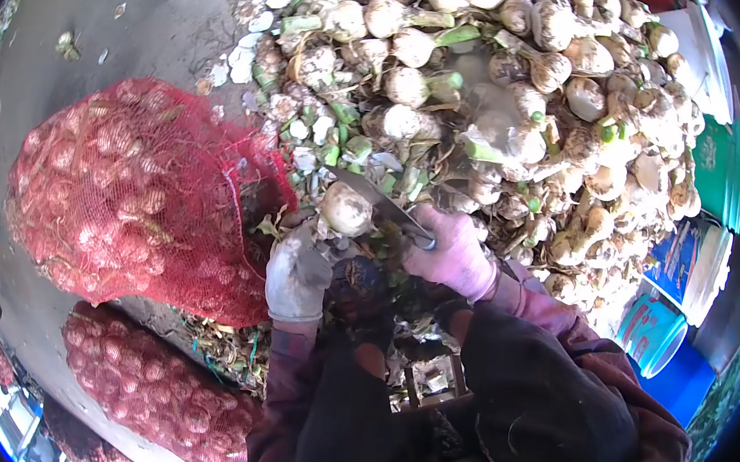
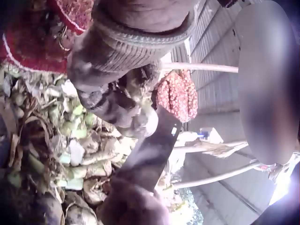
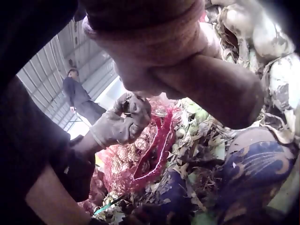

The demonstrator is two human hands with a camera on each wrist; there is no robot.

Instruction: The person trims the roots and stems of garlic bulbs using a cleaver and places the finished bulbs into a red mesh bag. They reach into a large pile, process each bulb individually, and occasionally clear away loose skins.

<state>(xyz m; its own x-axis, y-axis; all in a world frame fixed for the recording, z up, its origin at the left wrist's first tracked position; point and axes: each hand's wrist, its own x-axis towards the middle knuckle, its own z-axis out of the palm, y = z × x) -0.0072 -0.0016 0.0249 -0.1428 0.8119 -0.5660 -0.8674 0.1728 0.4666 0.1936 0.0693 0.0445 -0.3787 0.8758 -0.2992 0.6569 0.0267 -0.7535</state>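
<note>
My gloved left hand [image 1: 299, 270] grips a white garlic bulb [image 1: 346, 209] near the mouth of the red mesh bag [image 1: 139, 198]. In the left wrist view the bulb [image 2: 144, 123] shows at the fingertips of that hand [image 2: 108, 79], close to the wide blade [image 2: 152, 145]. My right hand [image 1: 451, 252], in a pinkish glove, is curled round the handle of a knife [image 1: 382, 203], whose blade reaches left behind the bulb. In the right wrist view the right hand [image 3: 187, 79] fills the upper part and hides the knife; the left hand [image 3: 123, 121] is beyond it.
A large heap of garlic bulbs with stalks [image 1: 582, 100] lies ahead and right. Cut stalks and peelings [image 1: 356, 148] litter the ground before the hands. A second full mesh bag [image 1: 155, 389] lies at lower left; buckets [image 1: 719, 173] stand at right. A person [image 3: 82, 96] stands in the background.
</note>
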